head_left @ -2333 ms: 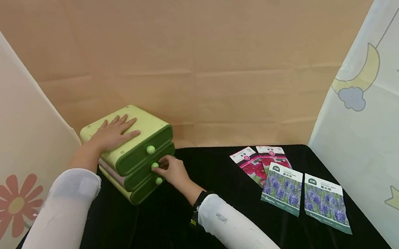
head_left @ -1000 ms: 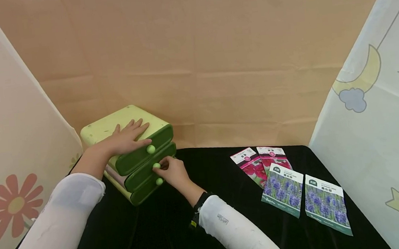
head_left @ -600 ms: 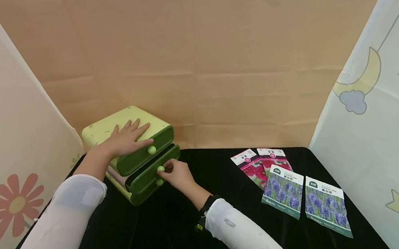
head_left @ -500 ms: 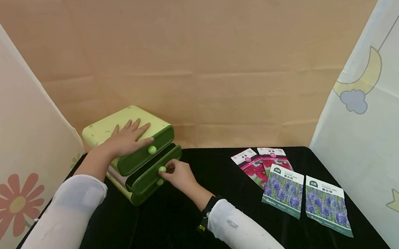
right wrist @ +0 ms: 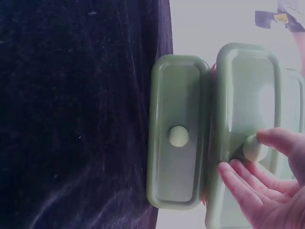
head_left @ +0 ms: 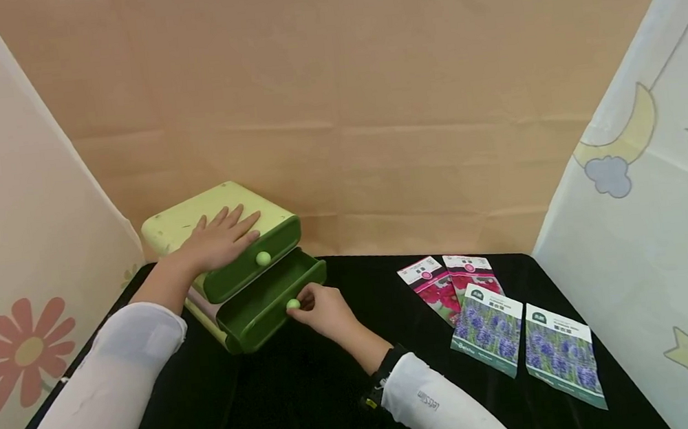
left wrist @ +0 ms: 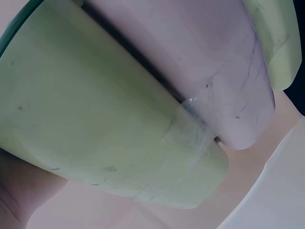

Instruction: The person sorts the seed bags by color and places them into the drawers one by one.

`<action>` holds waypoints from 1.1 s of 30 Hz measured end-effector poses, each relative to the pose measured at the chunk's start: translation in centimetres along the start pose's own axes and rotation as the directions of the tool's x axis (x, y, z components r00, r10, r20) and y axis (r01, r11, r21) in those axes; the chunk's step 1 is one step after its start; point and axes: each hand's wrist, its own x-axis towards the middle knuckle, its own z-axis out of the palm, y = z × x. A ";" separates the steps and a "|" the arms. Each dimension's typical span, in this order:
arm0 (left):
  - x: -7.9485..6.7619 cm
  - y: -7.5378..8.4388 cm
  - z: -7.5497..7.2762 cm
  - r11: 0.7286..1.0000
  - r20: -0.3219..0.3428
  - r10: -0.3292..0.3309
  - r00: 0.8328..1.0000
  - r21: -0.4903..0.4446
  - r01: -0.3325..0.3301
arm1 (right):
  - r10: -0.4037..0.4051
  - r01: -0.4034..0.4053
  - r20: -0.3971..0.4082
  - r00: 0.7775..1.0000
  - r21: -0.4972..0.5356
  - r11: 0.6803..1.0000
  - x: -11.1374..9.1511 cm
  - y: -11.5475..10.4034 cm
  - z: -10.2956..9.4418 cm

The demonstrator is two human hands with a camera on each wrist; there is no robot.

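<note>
A three-tier drawer box (head_left: 236,197) with a yellow-green top and dark green drawer fronts stands at the left in the head view. My left hand (head_left: 219,242) lies flat on its top, fingers spread. The middle drawer (head_left: 270,292) is pulled partway out, and its inside is visible as bare green. My right hand (head_left: 327,311) pinches that drawer's round light green knob (head_left: 293,304) between thumb and fingers. In the right wrist view the bottom drawer (right wrist: 178,176) is closed, with its own knob (right wrist: 179,136). The left wrist view shows the box's side (left wrist: 105,109), with clear tape across two tiers.
Two pink-flower seed packets (head_left: 430,287) lie at the right on the black cloth (head_left: 312,397), partly overlapped by purple-flower packets (head_left: 488,325). Another purple-flower packet (head_left: 560,352) lies beside them. A brown paper wall (head_left: 333,105) stands behind, with printed white sheets (head_left: 650,226) at the sides.
The left hand slid forward toward the top's front edge, then stayed. Drawn by the right hand, the middle drawer came out toward the lower right, from closed to partway open.
</note>
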 end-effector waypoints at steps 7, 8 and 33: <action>-0.6 -0.1 -0.2 0.998 0.003 -0.056 0.998 -0.008 0.056 | -0.021 0.021 0.026 0.999 -0.017 1.000 -1.4 0.4 -0.6; -0.6 -0.2 -0.3 0.998 0.001 -0.064 0.998 -0.002 0.064 | -0.023 0.023 0.028 0.999 -0.016 1.000 -1.6 0.4 -0.7; -0.1 0.1 0.3 0.994 -0.024 -0.113 0.993 -0.002 0.113 | -0.056 0.057 0.037 0.998 -0.015 0.998 -4.6 2.1 -1.6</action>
